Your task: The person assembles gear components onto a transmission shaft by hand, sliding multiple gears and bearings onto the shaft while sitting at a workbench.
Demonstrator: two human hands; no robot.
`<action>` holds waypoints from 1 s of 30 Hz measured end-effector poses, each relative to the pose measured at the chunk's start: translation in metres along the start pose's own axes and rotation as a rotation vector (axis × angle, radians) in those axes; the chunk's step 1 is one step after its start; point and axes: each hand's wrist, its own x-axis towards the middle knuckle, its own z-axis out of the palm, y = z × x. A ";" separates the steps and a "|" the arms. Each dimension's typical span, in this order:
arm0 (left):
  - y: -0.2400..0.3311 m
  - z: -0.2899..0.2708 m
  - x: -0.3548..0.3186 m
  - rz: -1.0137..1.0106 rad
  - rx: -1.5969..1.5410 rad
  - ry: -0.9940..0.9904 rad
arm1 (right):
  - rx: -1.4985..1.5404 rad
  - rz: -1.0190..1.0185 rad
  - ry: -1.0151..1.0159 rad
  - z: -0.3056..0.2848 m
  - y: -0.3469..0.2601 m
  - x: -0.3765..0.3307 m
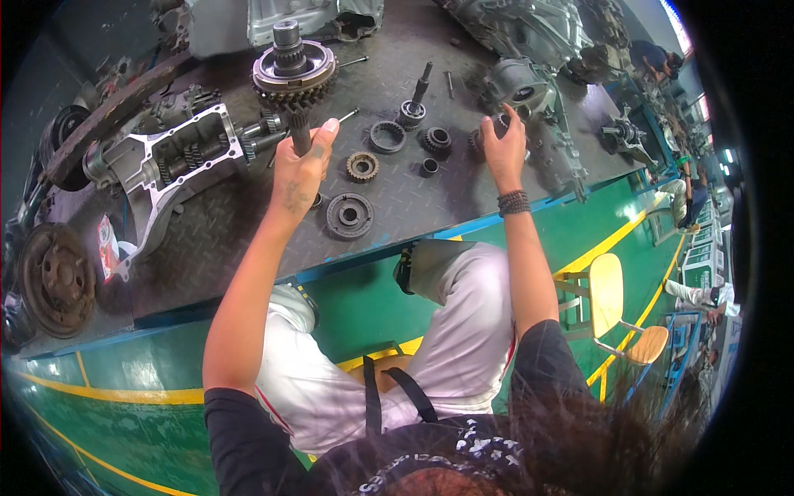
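Left hand [302,169] raised, fist round gear shaft [298,126]; right hand [504,149] on gear [488,132].

Open strip of surface [248,240] along the near edge, save one flat gear disc [349,216]. Farther in, blocked by loose gear rings [387,136], open gearbox housing [165,161], tall gear cluster [294,70].

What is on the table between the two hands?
In the head view, between the left hand and right hand lie a ring, small gears and a short shaft.
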 end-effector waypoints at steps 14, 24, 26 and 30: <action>0.003 0.000 -0.001 0.002 -0.016 0.029 | 0.302 -0.405 0.163 -0.030 -0.089 -0.019; 0.000 0.000 0.002 -0.003 -0.034 0.014 | 0.282 -0.860 -0.879 -0.009 -0.151 -0.119; -0.001 0.000 0.001 -0.020 -0.034 0.026 | 0.240 -0.883 -0.878 -0.004 -0.152 -0.118; -0.002 -0.002 0.002 -0.002 -0.026 0.018 | 0.265 -0.859 -0.896 -0.001 -0.157 -0.122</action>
